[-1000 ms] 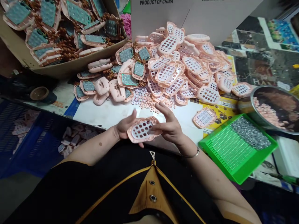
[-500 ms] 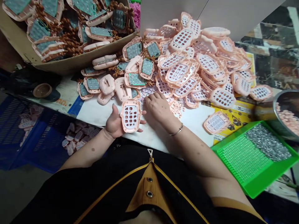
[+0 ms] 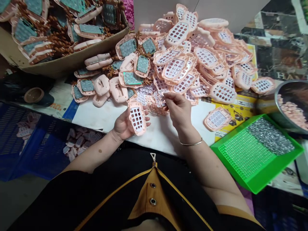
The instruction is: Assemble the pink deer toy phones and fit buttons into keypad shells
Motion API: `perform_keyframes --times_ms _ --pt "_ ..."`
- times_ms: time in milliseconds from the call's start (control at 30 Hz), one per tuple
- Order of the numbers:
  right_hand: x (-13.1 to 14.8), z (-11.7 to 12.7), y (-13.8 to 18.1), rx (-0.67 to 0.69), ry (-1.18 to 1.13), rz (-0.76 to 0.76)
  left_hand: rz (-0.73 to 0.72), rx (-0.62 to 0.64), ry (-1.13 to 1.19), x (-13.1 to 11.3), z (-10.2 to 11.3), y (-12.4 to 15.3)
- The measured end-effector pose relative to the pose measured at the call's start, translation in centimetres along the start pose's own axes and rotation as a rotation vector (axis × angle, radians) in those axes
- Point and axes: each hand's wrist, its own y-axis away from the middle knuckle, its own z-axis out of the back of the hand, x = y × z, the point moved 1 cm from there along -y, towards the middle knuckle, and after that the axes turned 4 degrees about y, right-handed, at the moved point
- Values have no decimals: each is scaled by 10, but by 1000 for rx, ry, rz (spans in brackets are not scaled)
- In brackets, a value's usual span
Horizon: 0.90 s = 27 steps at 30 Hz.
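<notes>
My left hand [image 3: 123, 124] grips a pink plastic toy-phone shell [image 3: 137, 118] with rows of oval holes, tilted on edge just above the white tabletop [image 3: 101, 116]. My right hand [image 3: 178, 109] pinches a small clear-and-pink keypad sheet [image 3: 159, 97] lifted from a little heap of such sheets [image 3: 149, 99] right in front of the shell. A big pile of the same pink holed shells [image 3: 192, 61] lies just beyond both hands.
A cardboard box [image 3: 60, 62] of assembled shells with green boards stands back left. More such pieces [image 3: 108, 86] spill beside it. A green tray [image 3: 252, 150] with metal screws sits right, a metal bowl [image 3: 286, 106] behind it. Blue crates [image 3: 29, 141] are lower left.
My right hand left the shell, reached into the keypad heap and now lifts one sheet. My left hand turned the shell from flat toward upright and moved it forward.
</notes>
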Motion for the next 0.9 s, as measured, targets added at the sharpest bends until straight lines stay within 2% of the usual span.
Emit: perform_keyframes --times_ms 67,167,267,433,467,533,700,767,900 --pt "-1 7 9 68 -176 -148 -18 8 -26 3 -3 -2" --pt "3 22 25 192 -222 -126 -21 25 -56 7 -8 -5" --pt "12 41 38 326 -28 20 -9 16 -76 10 -11 -5" --pt "30 55 48 779 438 419 -63 -85 -93 7 -9 3" --pt "32 54 49 823 507 481 -68 -100 -97 7 -8 4" --pt "32 53 49 777 579 548 -84 -114 -104 7 -9 7" --pt "19 59 57 325 591 442 -127 -112 -121 8 -9 9" --pt "13 60 63 273 635 434 -125 -126 -124 9 -7 8" --pt "16 65 70 287 724 480 -106 -157 -131 10 -5 5"
